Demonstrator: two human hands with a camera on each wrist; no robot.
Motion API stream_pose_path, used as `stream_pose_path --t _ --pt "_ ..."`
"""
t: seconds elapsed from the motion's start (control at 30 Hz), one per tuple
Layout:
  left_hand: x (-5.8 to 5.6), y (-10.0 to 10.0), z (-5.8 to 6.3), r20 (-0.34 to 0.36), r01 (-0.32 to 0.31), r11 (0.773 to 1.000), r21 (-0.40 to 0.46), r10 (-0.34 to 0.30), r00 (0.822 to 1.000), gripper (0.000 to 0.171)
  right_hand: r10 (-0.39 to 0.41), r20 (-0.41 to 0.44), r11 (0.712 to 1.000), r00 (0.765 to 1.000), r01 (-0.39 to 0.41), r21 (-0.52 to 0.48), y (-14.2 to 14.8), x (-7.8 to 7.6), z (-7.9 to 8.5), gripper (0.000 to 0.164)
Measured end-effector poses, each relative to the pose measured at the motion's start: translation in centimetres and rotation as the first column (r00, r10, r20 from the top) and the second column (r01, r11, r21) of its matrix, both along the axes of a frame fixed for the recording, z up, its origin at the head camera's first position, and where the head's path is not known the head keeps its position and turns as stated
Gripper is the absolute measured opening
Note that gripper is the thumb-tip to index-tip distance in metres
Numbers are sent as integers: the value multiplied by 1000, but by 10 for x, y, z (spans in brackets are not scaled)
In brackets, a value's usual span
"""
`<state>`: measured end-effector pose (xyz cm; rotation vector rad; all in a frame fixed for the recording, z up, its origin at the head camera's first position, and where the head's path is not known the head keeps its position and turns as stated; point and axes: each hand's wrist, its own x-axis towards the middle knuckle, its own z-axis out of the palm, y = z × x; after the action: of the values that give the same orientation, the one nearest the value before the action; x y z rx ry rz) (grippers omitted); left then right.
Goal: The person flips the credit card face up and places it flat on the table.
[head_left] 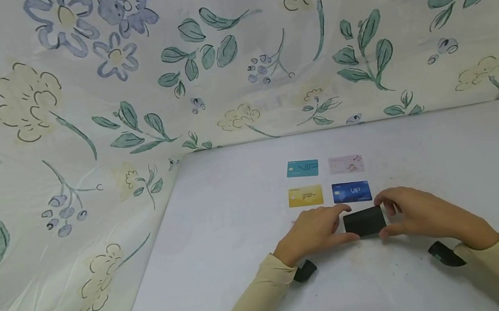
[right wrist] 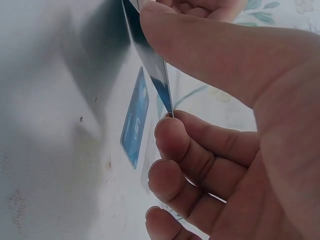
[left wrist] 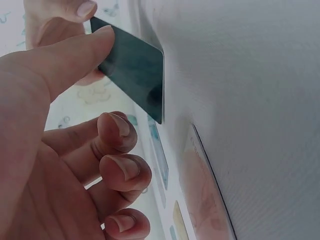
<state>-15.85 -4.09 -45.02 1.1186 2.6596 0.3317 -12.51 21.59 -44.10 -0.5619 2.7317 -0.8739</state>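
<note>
My right hand (head_left: 418,213) pinches a black card (head_left: 365,222) by its edge, thumb at the near side and index finger at the far corner. The card is tilted just above the table. On its other side is my left hand (head_left: 315,230), its thumb across the card's near corner in the left wrist view and its loosely bent fingers apart from the edge. Beyond the hands lie a yellow card (head_left: 305,196) and a dark blue VIP card (head_left: 352,192). A teal VIP card (head_left: 302,168) and a pale pink card (head_left: 346,164) form the row behind.
A pinkish card (left wrist: 200,195) lies flat beside my left hand, mostly hidden by it in the head view. The white table (head_left: 217,198) ends at a floral cloth (head_left: 239,87) at the back and left. Dark wrist pieces (head_left: 446,254) sit at both sleeves.
</note>
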Motion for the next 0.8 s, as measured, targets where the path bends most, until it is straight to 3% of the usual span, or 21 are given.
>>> stream_pose_path --t 0.8 --pt "5 5 5 0 -16 999 43 16 1000 70 -1 -69 1000 998 1 3 -5 5 7 61"
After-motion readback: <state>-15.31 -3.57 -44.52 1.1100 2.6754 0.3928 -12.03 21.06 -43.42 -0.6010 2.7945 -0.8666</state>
